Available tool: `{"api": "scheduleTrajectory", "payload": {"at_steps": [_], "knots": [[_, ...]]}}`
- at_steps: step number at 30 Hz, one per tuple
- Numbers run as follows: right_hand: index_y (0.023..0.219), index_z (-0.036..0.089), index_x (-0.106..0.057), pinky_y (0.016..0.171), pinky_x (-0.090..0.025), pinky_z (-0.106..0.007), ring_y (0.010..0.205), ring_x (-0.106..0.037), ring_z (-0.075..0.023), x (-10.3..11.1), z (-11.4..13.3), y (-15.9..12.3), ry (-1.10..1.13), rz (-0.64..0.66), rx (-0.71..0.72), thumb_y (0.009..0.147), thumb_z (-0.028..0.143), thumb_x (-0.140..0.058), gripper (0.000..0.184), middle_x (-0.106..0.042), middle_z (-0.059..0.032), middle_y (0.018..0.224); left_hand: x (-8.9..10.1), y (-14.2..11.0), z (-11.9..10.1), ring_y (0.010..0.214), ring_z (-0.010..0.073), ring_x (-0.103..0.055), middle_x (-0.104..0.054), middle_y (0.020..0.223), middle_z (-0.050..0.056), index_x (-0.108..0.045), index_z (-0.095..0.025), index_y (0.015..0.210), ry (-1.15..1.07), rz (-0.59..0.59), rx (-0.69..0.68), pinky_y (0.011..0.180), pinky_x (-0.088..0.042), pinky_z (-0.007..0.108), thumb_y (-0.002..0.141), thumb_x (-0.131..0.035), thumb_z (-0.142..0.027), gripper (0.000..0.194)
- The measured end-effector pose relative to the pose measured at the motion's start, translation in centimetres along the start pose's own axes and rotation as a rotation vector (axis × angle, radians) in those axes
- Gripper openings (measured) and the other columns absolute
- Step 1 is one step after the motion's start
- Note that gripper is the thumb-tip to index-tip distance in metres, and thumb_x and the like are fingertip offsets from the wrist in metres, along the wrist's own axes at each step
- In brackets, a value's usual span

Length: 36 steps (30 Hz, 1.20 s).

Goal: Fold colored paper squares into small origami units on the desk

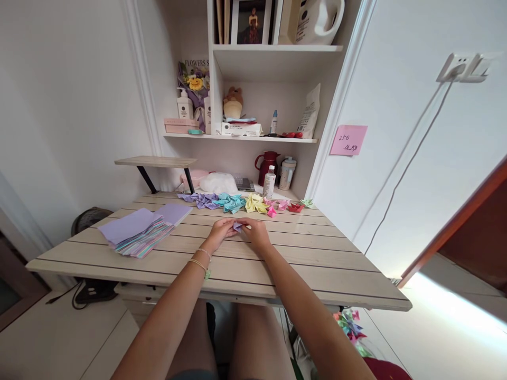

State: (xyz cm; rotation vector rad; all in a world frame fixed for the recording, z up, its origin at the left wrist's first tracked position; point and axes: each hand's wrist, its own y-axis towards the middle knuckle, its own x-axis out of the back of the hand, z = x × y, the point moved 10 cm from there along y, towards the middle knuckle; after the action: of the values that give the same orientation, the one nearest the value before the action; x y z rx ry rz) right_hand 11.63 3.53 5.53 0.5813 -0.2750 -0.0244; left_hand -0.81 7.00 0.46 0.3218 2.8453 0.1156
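Between my two hands, just above the middle of the table, is a small folded piece of purple origami paper (237,226). My left hand (222,232) grips its left side with the fingertips. My right hand (255,232) pinches it from the right, and its fingers cover part of the paper. Just beyond my hands lies a row of folded paper pieces: purple ones (202,200), blue ones (229,202), yellow ones (256,203), pink ones (283,205), a red one (296,208) and a green one (308,203).
Stacked purple and multicoloured paper sheets (144,232) lie on the left of the wooden table (317,258). A small raised shelf (156,161) stands at the back left. A plastic bottle (269,182), a red jug (269,166) and a tumbler (287,173) stand behind the row.
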Motion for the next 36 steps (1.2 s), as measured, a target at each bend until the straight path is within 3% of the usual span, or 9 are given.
{"api": "scheduleTrajectory", "payload": {"at_steps": [4,7,11,14,19,26,31,36], "knots": [[0.098,0.025,-0.066,0.088,-0.045,-0.035,0.094,-0.061,-0.0199,-0.8,1.3,-0.2,-0.026,0.056,0.074,0.066,0.008,-0.053,0.039,-0.068,-0.0013,0.097,0.1,-0.1,-0.7,0.076,0.0173,-0.066,-0.069,0.086,0.010,-0.061,-0.012,0.096,0.000,0.003,-0.045,0.071,-0.053,0.029,0.065,-0.071,-0.027,0.036],[0.111,0.024,-0.059,0.081,-0.049,-0.032,0.097,-0.059,-0.0192,-0.1,0.8,0.0,0.031,-0.003,0.034,0.068,0.016,-0.057,0.043,-0.064,-0.0042,0.107,0.2,0.0,-1.0,0.070,0.0167,-0.066,-0.070,0.080,0.009,-0.056,-0.013,0.104,0.025,-0.012,-0.081,0.067,-0.052,0.028,0.059,-0.075,-0.026,0.050],[0.092,0.020,-0.067,0.071,-0.050,-0.031,0.081,-0.063,-0.0190,0.0,-1.1,0.2,0.053,0.014,-0.050,0.066,0.032,-0.065,0.029,-0.069,-0.0060,0.093,0.1,0.0,-1.2,0.062,0.0162,-0.065,-0.070,0.069,0.006,-0.054,-0.012,0.106,0.092,-0.024,-0.131,0.062,-0.052,0.028,0.055,-0.077,-0.026,0.057],[0.080,0.017,-0.069,0.067,-0.050,-0.030,0.069,-0.063,-0.0177,0.0,-1.9,0.3,0.045,0.019,-0.060,0.066,0.037,-0.065,0.024,-0.070,-0.0053,0.078,0.0,0.0,-1.3,0.062,0.0162,-0.065,-0.070,0.070,0.007,-0.054,-0.011,0.104,0.119,-0.014,-0.148,0.062,-0.052,0.029,0.057,-0.075,-0.029,0.053],[0.081,0.016,-0.067,0.063,-0.049,-0.028,0.066,-0.062,-0.0167,0.4,-2.2,0.5,0.004,-0.015,-0.050,0.068,0.038,-0.062,0.025,-0.069,-0.0057,0.075,-0.5,-0.1,-1.1,0.071,0.0175,-0.065,-0.070,0.079,0.010,-0.062,-0.010,0.087,0.153,0.037,-0.161,0.070,-0.051,0.031,0.050,-0.079,-0.023,0.042],[0.077,0.023,-0.070,0.066,-0.046,-0.029,0.070,-0.061,-0.0180,0.5,-1.0,0.5,-0.177,0.011,0.028,0.066,0.031,-0.065,0.015,-0.069,-0.0035,0.076,-0.8,-0.3,-1.3,0.071,0.0195,-0.064,-0.070,0.070,0.005,-0.068,-0.013,0.074,0.238,0.030,-0.197,0.071,-0.051,0.031,0.048,-0.078,-0.020,0.029],[0.072,0.023,-0.071,0.066,-0.044,-0.030,0.066,-0.059,-0.0188,0.7,-1.0,0.5,-0.299,-0.001,0.054,0.070,0.028,-0.062,0.010,-0.068,-0.0043,0.071,0.0,-0.2,-1.8,0.074,0.0202,-0.064,-0.070,0.075,0.007,-0.067,-0.013,0.077,0.266,-0.028,-0.220,0.073,-0.050,0.032,0.047,-0.079,-0.018,0.032],[0.073,0.022,-0.070,0.066,-0.043,-0.029,0.068,-0.058,-0.0185,0.6,-0.4,0.6,-0.382,0.009,0.101,0.074,0.021,-0.058,0.013,-0.068,-0.0047,0.073,1.0,0.0,-1.7,0.078,0.0197,-0.065,-0.069,0.077,0.009,-0.066,-0.013,0.079,0.270,-0.105,-0.221,0.076,-0.049,0.031,0.054,-0.077,-0.027,0.030]]}}
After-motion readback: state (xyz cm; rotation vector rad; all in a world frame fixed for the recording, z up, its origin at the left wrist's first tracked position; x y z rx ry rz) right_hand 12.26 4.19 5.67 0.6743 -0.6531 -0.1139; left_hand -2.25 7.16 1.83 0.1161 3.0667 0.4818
